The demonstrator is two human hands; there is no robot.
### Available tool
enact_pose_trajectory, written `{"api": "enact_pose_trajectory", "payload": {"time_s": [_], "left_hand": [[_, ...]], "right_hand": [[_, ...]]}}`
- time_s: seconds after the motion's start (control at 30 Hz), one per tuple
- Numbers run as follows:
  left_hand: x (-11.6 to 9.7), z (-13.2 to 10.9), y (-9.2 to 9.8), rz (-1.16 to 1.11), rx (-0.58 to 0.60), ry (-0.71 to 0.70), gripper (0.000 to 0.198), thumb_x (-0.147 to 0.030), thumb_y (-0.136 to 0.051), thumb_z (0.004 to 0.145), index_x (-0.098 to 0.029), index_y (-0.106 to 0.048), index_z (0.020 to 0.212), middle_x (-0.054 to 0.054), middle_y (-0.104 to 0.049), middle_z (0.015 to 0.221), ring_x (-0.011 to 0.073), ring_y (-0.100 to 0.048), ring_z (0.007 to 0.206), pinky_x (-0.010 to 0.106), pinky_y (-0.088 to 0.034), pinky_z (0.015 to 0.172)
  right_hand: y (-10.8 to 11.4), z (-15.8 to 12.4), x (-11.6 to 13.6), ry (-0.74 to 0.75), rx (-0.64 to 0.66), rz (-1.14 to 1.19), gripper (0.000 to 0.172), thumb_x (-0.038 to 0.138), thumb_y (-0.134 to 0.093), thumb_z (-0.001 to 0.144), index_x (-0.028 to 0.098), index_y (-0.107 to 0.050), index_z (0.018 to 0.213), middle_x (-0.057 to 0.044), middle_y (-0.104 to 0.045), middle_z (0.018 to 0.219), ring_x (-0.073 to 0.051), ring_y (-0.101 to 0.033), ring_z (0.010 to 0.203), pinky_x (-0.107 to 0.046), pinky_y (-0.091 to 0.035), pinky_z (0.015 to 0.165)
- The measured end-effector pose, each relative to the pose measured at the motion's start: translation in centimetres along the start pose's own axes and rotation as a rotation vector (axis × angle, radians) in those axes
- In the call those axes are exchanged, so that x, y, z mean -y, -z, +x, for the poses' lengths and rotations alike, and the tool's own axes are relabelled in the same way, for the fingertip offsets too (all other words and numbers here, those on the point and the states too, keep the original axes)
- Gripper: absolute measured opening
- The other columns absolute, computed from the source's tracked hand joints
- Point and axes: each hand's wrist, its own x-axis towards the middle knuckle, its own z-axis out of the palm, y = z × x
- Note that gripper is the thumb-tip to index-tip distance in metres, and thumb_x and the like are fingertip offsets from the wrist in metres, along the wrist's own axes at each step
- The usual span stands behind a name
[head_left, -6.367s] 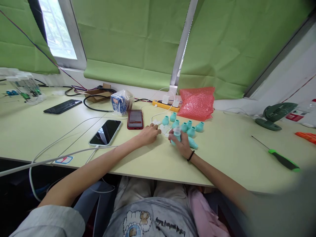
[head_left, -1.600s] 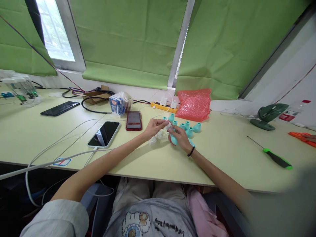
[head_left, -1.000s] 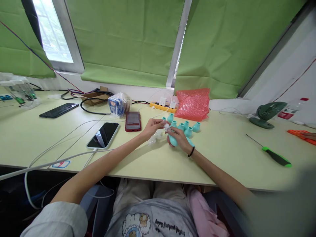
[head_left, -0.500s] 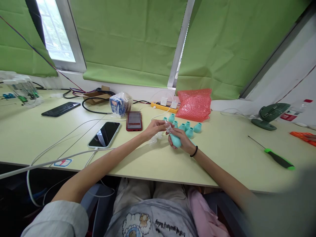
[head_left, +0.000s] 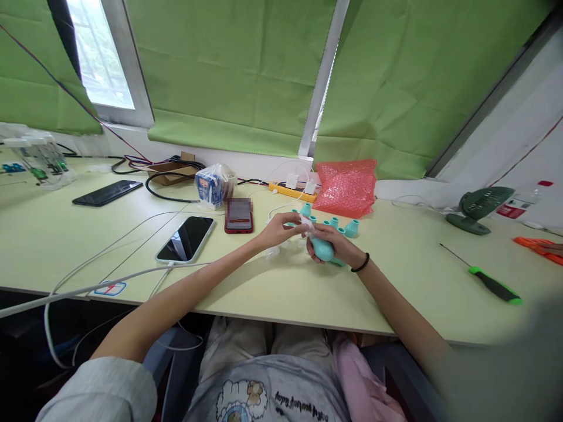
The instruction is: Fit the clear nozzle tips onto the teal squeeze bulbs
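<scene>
My right hand (head_left: 341,246) is closed around a teal squeeze bulb (head_left: 323,249), its rounded end toward me. At the bulb's neck, the fingers of my left hand (head_left: 281,230) pinch a small clear plastic nozzle (head_left: 307,223). The two parts meet between my hands; the fingers hide how far one sits in the other. Several more teal bulbs (head_left: 351,228) stand just behind my hands, some partly covered by them. A few clear plastic pieces (head_left: 272,252) lie on the table below my left hand.
Two phones (head_left: 185,239) (head_left: 238,215) lie on the left, one with a white cable. Behind are a yellow power strip (head_left: 292,192) and a red bubble-wrap bag (head_left: 346,187). A screwdriver (head_left: 495,285) and a green fan (head_left: 479,208) are at the right.
Both hands have shifted slightly right with the bulb and nozzle. My left fingers have moved over the nozzle, covering more of it.
</scene>
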Motion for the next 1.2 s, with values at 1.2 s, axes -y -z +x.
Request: {"api": "enact_pose_trajectory", "payload": {"time_s": [1.2], "left_hand": [[4.6, 0.0, 1.2, 0.942, 0.142, 0.025, 0.028, -0.007, -0.042, 0.069, -0.018, -0.060, 0.088, 0.003, -0.063, 0.085, 0.0156, -0.055, 0.079, 0.023, -0.042, 0.069]], "right_hand": [[18.5, -3.8, -7.0, -0.176, -1.300, -1.000, 0.044, 0.033, -0.054, 0.060, 0.015, -0.045, 0.099, -0.007, -0.056, 0.078, -0.022, -0.053, 0.074, -0.034, -0.039, 0.068]]}}
